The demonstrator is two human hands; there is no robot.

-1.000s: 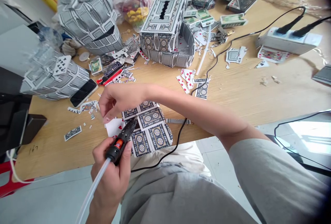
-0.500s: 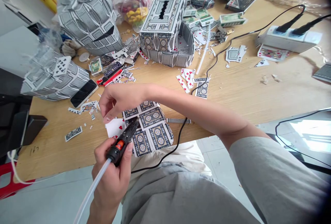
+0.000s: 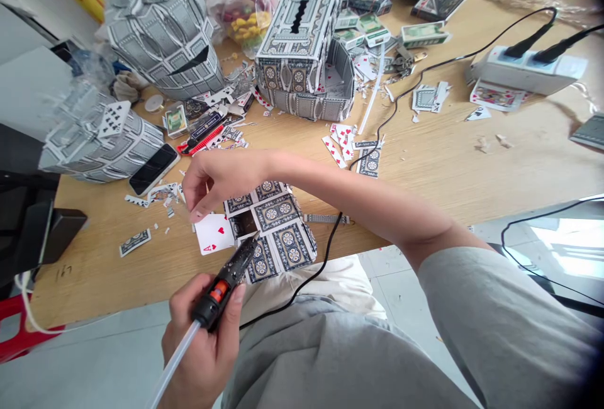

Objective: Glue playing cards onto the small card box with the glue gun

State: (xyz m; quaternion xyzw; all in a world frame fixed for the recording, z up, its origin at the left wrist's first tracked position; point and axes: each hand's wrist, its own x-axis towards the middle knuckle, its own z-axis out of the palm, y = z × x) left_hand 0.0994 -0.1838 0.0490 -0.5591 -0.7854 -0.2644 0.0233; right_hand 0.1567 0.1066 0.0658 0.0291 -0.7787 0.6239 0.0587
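My left hand (image 3: 201,333) is wrapped round a black glue gun (image 3: 226,280) with an orange part and a clear glue stick (image 3: 174,365) out of its back end. Its nozzle points at a piece made of joined playing cards (image 3: 278,214), blue and beige patterned, at the table's front edge. An ace of hearts (image 3: 214,236) sticks out from the left of that piece, beside a dark gap. Reaching across from the right, my right hand (image 3: 221,176) is closed, its fingertips pinching the ace's upper left corner. The forearm hides the piece's far edge.
Behind stand a card-built box (image 3: 302,25) with a slot and card-built baskets (image 3: 160,31). A phone (image 3: 154,170), a red cutter (image 3: 202,141) and card scraps lie left. A black cable (image 3: 391,119) runs across the table from a power strip (image 3: 528,69).
The glue gun in my left hand has moved down and slightly right, uncovering more of the ace and the dark gap. My right hand stays nearly still at the card's corner.
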